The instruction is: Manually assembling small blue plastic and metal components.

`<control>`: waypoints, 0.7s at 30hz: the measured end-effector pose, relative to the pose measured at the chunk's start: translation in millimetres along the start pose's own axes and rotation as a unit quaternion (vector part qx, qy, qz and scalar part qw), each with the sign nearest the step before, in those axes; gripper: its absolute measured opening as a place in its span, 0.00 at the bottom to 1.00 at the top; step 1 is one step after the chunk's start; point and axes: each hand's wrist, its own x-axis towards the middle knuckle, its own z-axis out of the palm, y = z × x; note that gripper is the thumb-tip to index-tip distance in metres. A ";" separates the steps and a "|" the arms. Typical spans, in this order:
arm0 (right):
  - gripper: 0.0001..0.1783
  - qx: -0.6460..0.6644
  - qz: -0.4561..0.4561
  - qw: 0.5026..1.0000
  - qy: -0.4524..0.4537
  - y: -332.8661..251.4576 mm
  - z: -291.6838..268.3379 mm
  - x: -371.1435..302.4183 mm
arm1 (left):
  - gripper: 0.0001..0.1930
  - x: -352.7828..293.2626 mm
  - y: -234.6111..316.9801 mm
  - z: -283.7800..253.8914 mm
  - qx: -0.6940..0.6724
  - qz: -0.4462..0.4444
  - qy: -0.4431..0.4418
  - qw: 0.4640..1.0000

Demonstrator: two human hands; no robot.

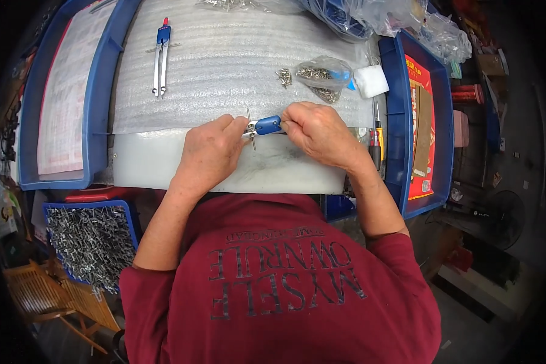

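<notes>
A drawing compass (268,125) with a blue head is held sideways between my two hands above the near edge of the work surface. My left hand (209,151) is closed around its metal legs, which are mostly hidden in the fingers. At the end of the blue head, my right hand (318,133) pinches with thumb and fingers; its grip covers the tip there. A thin metal rod crosses the compass by the hinge. Farther back on the left lies another compass (162,57), with a blue head, red tip and legs together.
A small pile of screws (284,77) lies beside an opened plastic bag (324,79) of metal parts and a white block (371,81). Screwdrivers (379,136) lie at the right. Blue trays (97,91) flank the foam-covered surface; a bin of metal parts (91,242) stands lower left.
</notes>
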 end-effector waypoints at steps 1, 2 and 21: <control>0.05 0.000 0.000 1.000 -0.001 -0.7 0.8 0.4 | 0.11 -0.1 0.1 0.5 0.004 0.003 0.004 1.000; 0.04 -0.008 -0.001 1.000 -0.004 -1.6 1.6 0.9 | 0.10 -0.1 0.2 1.0 0.008 0.006 0.008 1.000; 0.04 0.015 0.055 0.998 0.032 -8.3 6.5 1.6 | 0.09 0.5 -0.2 -0.5 -0.004 0.005 0.009 1.000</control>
